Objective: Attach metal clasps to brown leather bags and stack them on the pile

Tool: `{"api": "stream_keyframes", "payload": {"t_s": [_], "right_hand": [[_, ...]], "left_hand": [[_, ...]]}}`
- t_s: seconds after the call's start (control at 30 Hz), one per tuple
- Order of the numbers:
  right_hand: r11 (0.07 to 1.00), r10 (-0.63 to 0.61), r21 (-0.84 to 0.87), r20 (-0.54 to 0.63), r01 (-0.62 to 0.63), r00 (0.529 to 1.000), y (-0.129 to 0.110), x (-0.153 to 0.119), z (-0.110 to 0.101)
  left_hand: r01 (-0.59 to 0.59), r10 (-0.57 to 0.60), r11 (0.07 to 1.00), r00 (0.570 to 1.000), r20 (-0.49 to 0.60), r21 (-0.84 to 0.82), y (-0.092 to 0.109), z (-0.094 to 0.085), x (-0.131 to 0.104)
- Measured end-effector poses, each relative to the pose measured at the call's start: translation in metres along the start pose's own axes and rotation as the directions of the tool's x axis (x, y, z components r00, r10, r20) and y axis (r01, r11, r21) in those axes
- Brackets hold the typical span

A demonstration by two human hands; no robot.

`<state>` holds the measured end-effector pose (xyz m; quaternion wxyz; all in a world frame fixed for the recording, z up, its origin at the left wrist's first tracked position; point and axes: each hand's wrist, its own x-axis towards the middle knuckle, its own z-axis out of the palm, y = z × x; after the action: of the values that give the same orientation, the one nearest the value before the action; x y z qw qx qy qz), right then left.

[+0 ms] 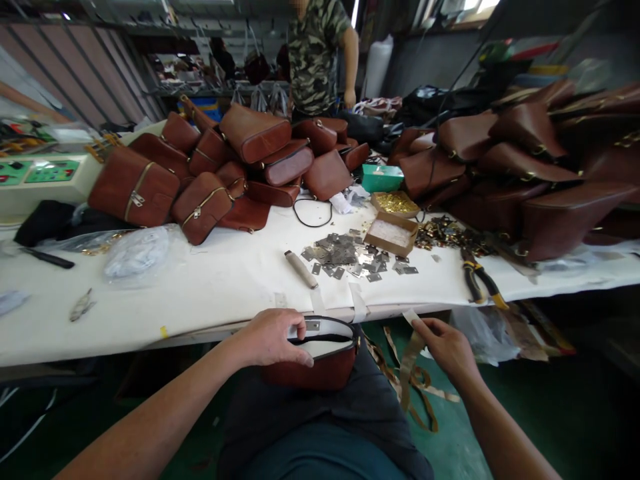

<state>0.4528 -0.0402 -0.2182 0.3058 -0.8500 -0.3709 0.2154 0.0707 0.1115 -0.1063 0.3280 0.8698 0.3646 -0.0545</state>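
On my lap, against the table's front edge, rests a brown leather bag (320, 373) with its mouth open upward and a white lining showing. A small metal plate (313, 326) lies flat against the inside of its back wall. My left hand (275, 339) grips the bag at its left end, fingers curled over the opening and thumb along the front rim. To the right, apart from the bag, my right hand (447, 347) pinches a strip of tape (410, 363). The strip's pale end sticks up above the fingers, and its tan length hangs down.
Brown bags are heaped at the left (135, 190) and right (550, 180). On the white table lie scattered metal plates (340, 250), a wrapped stick (301, 270), cardboard trays (391, 233) and pliers (480, 277). Beyond stands a person in a camouflage shirt (315, 60).
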Motion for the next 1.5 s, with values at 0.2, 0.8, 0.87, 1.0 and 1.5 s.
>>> {"api": "stream_keyframes", "payload": {"t_s": [0.2,0.8,0.87,1.0,1.5], "right_hand": [[0.997,0.006,-0.080,-0.011,-0.007,1.000,-0.059,-0.036,-0.015],[0.855,-0.394,-0.133,0.464,0.502,0.794,-0.187,-0.085,0.074],[0.842,-0.408,-0.158,0.441,0.516,0.799,-0.185,-0.086,0.076],[0.823,-0.420,-0.199,0.418,0.532,0.806,-0.183,-0.088,0.079],[0.748,-0.456,-0.252,0.477,0.614,0.752,-0.171,-0.081,0.078]], "left_hand": [[-0.009,0.009,1.000,1.000,-0.004,-0.011,-0.006,-0.002,-0.001],[0.101,-0.105,0.994,0.984,-0.142,-0.036,-0.001,0.009,-0.014],[0.102,-0.109,0.993,0.984,-0.140,-0.055,-0.001,0.010,-0.014],[0.073,-0.073,0.997,0.990,-0.118,0.001,-0.001,0.006,-0.009],[0.006,0.013,0.966,0.997,-0.074,0.257,0.027,0.009,0.023]]}}
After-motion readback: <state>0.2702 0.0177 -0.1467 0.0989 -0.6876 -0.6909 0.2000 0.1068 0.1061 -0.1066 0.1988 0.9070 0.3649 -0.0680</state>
